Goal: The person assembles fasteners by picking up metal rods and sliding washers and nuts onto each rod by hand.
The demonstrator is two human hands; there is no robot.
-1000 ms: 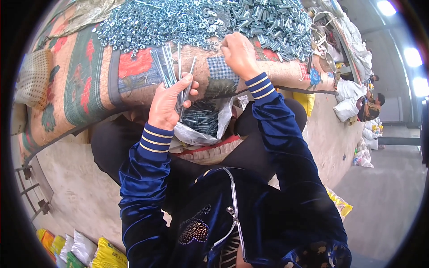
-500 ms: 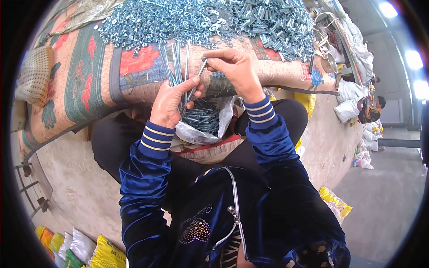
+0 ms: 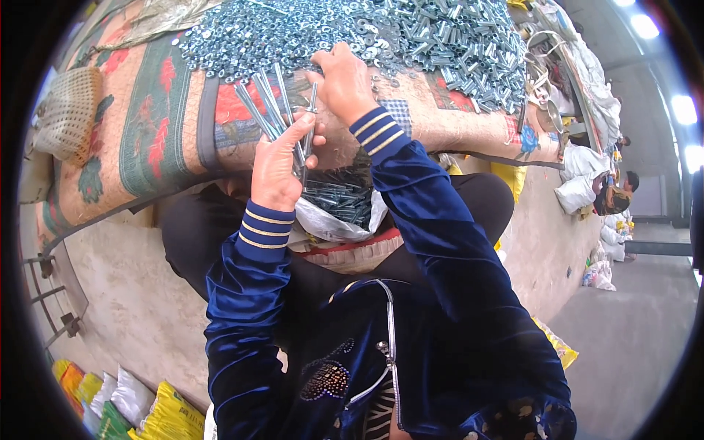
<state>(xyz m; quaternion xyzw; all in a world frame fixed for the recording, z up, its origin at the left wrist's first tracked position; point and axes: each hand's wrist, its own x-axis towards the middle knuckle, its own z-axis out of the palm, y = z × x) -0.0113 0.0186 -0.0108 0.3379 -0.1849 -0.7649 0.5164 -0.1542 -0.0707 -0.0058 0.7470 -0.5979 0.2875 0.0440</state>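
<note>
My left hand (image 3: 277, 172) is closed around several long, thin metal rods (image 3: 273, 99), like bolts, which fan upward from its fingers. One rod (image 3: 313, 97) stands a little apart by the thumb, with a small ring-like piece partway down. My right hand (image 3: 346, 82) reaches to the near edge of a heap of small metal nuts (image 3: 271, 40). Its thumb and forefinger are apart, with no held piece showing; the other fingers are partly hidden. Beneath my left hand, a white bag (image 3: 334, 226) between my knees holds many metal bolts (image 3: 341, 196).
Flat washers (image 3: 375, 45) and short metal tubes (image 3: 469, 48) lie heaped beside the nuts. A patterned blanket (image 3: 194, 110) covers the work surface. A woven basket-like object (image 3: 72, 114) sits far left. White sacks (image 3: 583, 176) and another person (image 3: 620, 196) are at right.
My right hand has left the rod top by my left hand and moved up and leftward to the nuts. The left hand still grips the rods, which now spread wider.
</note>
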